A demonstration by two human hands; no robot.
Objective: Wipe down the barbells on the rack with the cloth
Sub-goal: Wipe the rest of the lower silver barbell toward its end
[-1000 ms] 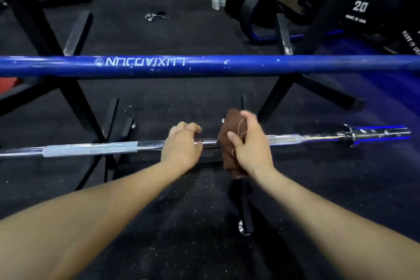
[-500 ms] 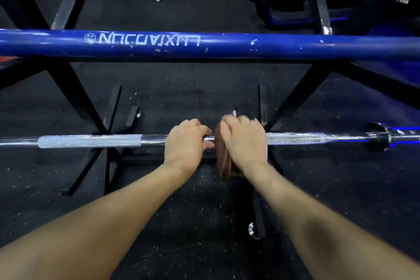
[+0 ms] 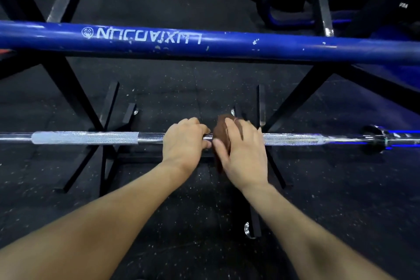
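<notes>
While my right hand [image 3: 244, 154] wraps the brown cloth [image 3: 221, 129] around the chrome barbell [image 3: 84, 138], fingers curled over the top and thumb under, my left hand [image 3: 185, 141] closes its grip bare on the same bar just beside the cloth. The bar's long axis runs straight left to right across me, low on the black rack [image 3: 75, 88]. Right of the cloth lies knurled shaft, nearest my right hand, so I judge the wipe goes that way. Above the chrome barbell hangs a blue bar [image 3: 227, 44]; its white lettering, upside down from here, reads roughly "LUXIAOJUN".
</notes>
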